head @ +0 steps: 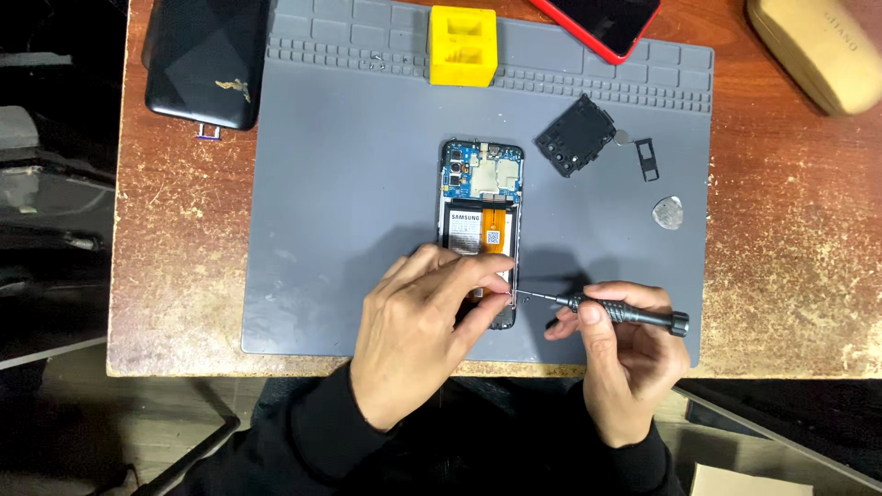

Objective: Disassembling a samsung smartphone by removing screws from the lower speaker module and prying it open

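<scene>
An opened phone (481, 216) lies back-up at the middle of a grey mat (349, 184) on the bench (184, 230), its circuit board at the 12 o'clock end and its battery below that. The left hand (418, 335) comes in from 6 o'clock and rests over the phone's lower end, fingers curled together, the fingertips (501, 280) pinched at the lower right corner of the frame; whether they hold a small part there cannot be told. The right hand (625, 354), at 4 o'clock from the phone, is closed around a dark screwdriver (611, 310), whose thin tip points toward 9 o'clock and meets the phone just beside the left fingertips. At 12 o'clock on the mat stands a yellow tray (463, 46) with two compartments; what is in them cannot be made out. At 2 o'clock from the phone lie a black cover (576, 135), a small black bracket (646, 158) and a grey pick (668, 213). A black case (204, 60) sits at 10 o'clock, a red phone (602, 23) at 1 o'clock and a tan case (818, 50) at 2 o'clock.
</scene>
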